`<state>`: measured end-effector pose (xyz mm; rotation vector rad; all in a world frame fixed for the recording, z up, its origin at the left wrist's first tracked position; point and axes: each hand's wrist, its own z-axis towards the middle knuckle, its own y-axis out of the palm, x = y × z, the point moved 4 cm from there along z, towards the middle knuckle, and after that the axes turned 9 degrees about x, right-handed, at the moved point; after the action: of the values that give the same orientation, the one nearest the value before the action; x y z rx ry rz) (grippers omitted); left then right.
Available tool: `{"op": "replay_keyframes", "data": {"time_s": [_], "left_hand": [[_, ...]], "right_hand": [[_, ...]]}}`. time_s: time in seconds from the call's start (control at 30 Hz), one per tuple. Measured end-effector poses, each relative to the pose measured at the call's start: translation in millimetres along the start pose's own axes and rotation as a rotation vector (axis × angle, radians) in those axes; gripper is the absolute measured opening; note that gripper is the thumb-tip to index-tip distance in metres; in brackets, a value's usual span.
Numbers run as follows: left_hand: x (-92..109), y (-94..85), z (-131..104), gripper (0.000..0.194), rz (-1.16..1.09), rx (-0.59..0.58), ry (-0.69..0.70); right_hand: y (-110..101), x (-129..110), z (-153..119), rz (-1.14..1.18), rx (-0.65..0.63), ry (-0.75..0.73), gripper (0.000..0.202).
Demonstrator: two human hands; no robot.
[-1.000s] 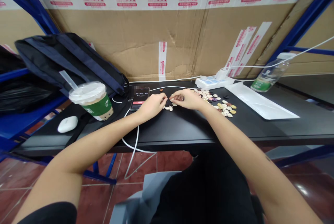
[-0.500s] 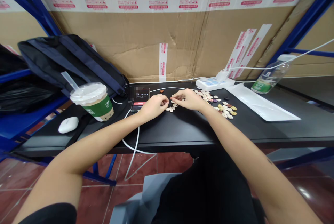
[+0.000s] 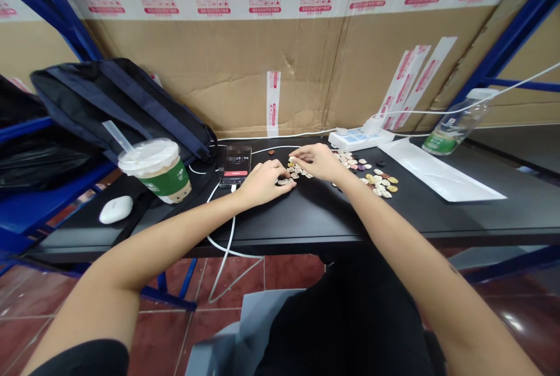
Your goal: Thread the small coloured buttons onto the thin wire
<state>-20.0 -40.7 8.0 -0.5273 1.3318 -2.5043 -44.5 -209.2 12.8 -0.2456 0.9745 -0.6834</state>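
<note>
My left hand (image 3: pixel 266 182) rests low over the black table. Its fingers are bent and apart, with the thumb stretched to the right, beside and touching a small cluster of oval pieces (image 3: pixel 296 170). These pieces are flat, cream and yellowish, like buttons or shell beads; their exact kind is too small to tell. Just above the same cluster, my right hand (image 3: pixel 315 161) pinches a small whitish oval piece (image 3: pixel 292 159) between thumb and forefinger. Right of that hand, partly hidden by it, spreads a larger pile of similar pieces (image 3: pixel 380 183) in white, yellow, brown and dark colours.
Left of my hands lie a phone (image 3: pixel 236 166) on a white cable, a lidded drink cup (image 3: pixel 164 174), a white case (image 3: pixel 116 209) and a backpack (image 3: pixel 126 101). A power strip (image 3: pixel 350 140), white tray (image 3: pixel 441 171) and plastic bottle (image 3: pixel 455 125) stand right. Cardboard (image 3: pixel 219 61) backs the table.
My left hand has opened from a pinch and lowered onto the cluster. My right hand has shifted slightly up and right, exposing more of the cluster; a whitish piece now shows at its fingertips.
</note>
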Motion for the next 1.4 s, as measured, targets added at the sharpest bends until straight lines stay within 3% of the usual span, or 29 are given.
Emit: {"op": "replay_keyframes", "data": {"time_s": [0.3,0.5,0.87,1.07,1.27,1.4], "left_hand": [[-2,2.0,0,0.016,-0.090,-0.021,-0.004],[-6,4.2,1,0.010,-0.206,-0.022,-0.050],[0,0.5,3,0.005,-0.274,0.046,0.069],[-4,-1.3,3,0.013,-0.355,0.129,0.030],[-8,2.0,3,0.019,-0.328,0.126,-0.004],[-15,0.0,5,0.013,-0.332,0.171,-0.100]], "right_hand": [[0,-1,1,0.012,-0.033,0.024,0.010],[0,4,4,0.115,-0.067,0.079,0.024],[3,1,1,0.367,-0.099,0.225,0.021],[2,-1,1,0.361,-0.102,0.226,0.017],[2,2,-2,0.296,-0.114,0.319,0.007],[-2,0,0,0.185,-0.074,0.209,0.008]]}}
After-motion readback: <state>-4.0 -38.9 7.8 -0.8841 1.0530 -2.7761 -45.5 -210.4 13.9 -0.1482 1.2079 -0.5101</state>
